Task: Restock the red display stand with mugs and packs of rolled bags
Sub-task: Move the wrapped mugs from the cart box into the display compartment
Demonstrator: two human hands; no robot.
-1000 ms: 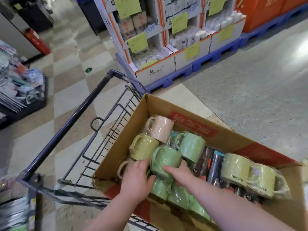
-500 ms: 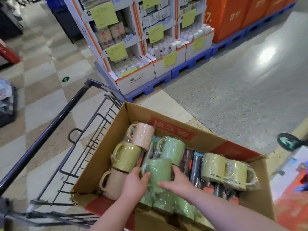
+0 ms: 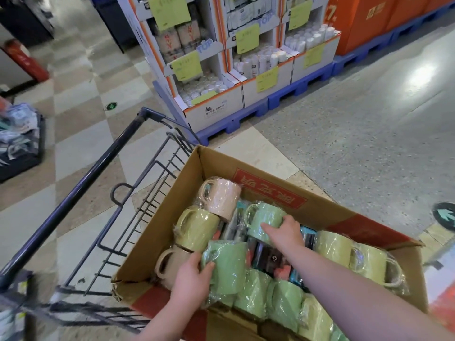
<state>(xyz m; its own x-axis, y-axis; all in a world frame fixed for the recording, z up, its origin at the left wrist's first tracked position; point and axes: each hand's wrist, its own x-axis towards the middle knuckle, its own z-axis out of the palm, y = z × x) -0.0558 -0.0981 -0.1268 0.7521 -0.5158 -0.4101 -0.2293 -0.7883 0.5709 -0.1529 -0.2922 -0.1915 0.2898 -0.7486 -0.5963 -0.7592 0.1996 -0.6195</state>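
A cardboard box sits on a dark wire cart and holds several plastic-wrapped mugs and dark packs of rolled bags. My left hand grips a wrapped green mug at the box's near side. My right hand reaches farther in and closes on another green mug in the middle. A pink mug and an olive mug lie at the left. Pale yellow-green mugs lie at the right. The red display stand is not in view.
The cart's handle bar runs to the left of the box. White cardboard display stands with yellow price tags stand on blue pallets ahead. Orange boxes are at the far right. A dark bin of goods stands at the left.
My right hand let go of the near green mug and moved forward onto the middle green mug. My left hand stays on the near mug. The view shifted right and closer.
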